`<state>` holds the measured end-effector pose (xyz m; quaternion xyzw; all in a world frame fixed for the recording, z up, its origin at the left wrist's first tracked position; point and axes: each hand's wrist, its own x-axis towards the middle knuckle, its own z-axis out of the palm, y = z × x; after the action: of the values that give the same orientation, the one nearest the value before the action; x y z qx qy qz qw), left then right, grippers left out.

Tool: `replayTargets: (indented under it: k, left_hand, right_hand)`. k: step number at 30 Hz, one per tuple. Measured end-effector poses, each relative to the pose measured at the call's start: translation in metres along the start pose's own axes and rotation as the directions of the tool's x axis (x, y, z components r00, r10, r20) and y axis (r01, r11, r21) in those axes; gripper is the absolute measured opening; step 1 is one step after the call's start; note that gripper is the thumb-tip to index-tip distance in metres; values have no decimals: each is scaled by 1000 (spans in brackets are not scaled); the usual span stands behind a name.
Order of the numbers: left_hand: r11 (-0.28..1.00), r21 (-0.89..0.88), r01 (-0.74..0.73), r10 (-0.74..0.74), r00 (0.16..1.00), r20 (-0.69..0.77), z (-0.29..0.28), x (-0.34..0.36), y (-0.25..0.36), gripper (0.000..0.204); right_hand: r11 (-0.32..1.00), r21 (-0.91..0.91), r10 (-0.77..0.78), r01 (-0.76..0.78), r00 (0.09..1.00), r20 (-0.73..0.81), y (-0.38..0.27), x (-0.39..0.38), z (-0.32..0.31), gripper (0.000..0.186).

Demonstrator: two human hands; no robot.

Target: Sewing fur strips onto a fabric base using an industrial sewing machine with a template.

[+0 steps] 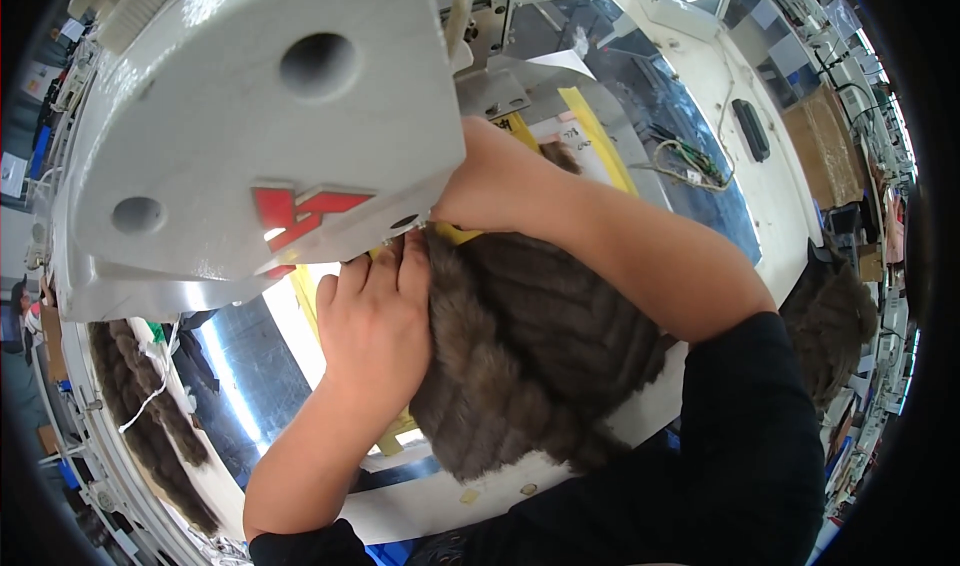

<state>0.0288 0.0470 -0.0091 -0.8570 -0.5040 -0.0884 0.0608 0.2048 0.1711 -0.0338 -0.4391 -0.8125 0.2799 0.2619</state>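
A brown fur piece (560, 316), with chevron ridges and a fluffy strip along its left part, lies under the grey-white head of a sewing machine (250, 156). My left hand (375, 316) is closed at the fur's left edge, its fingers bent over it and the tips partly covered by the machine head. The thumb is out of sight. From the right, my right forearm reaches across above the fur. My right hand (485, 181) is beside the machine head, which hides its fingers, so its grip does not show.
Yellow tape strips (598, 141) and marked paper lie on the shiny table plate (690, 116). Tangled cords (690, 161) and a dark oblong object (750, 131) are at the right. More fur strips (150, 426) hang at the left, and another fur piece (830, 321) lies far right.
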Motion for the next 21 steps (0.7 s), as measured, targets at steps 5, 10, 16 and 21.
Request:
replayTargets:
  k: [5, 10, 16, 21]
  left_hand:
    - [999, -31, 30, -30, 1000, 3, -5, 3, 4, 47]
    - [997, -48, 54, -53, 998, 16, -1, -1, 4, 39]
    - [998, -55, 42, -44, 998, -37, 2, -4, 6, 33]
    - [997, -72, 39, -42, 998, -38, 2, -5, 5, 30]
  right_hand:
    - [994, -83, 73, -71, 997, 20, -10, -2, -6, 13]
    - [1000, 10, 18, -19, 999, 33, -30, -24, -29, 15]
    - [941, -77, -312, 331, 931, 190, -24, -63, -30, 33]
    - [876, -329, -240, 352, 911, 336, -34, -63, -32, 31]
